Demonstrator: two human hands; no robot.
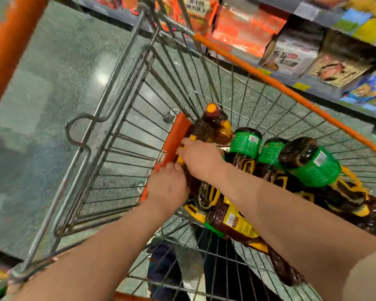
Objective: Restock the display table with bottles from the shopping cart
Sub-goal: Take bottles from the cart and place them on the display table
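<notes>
Fingers of both hands curl onto dark bottles point(206, 131) in the shopping cart point(122, 118).
Left hand point(167, 187) and right hand point(199, 157) grip bottles directly beneath them; better to lift by the body, clear of neighbours.

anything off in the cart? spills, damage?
No spill or damage shows. The bottles lie jumbled on their sides in the shopping cart, some crossing others; both hands, left and right, reach into them.

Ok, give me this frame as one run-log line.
stage: picking from cart | left hand: on dark bottles | right hand: reaching onto bottles, grip unclear | cart: bottles remain | display table: not in view
</notes>
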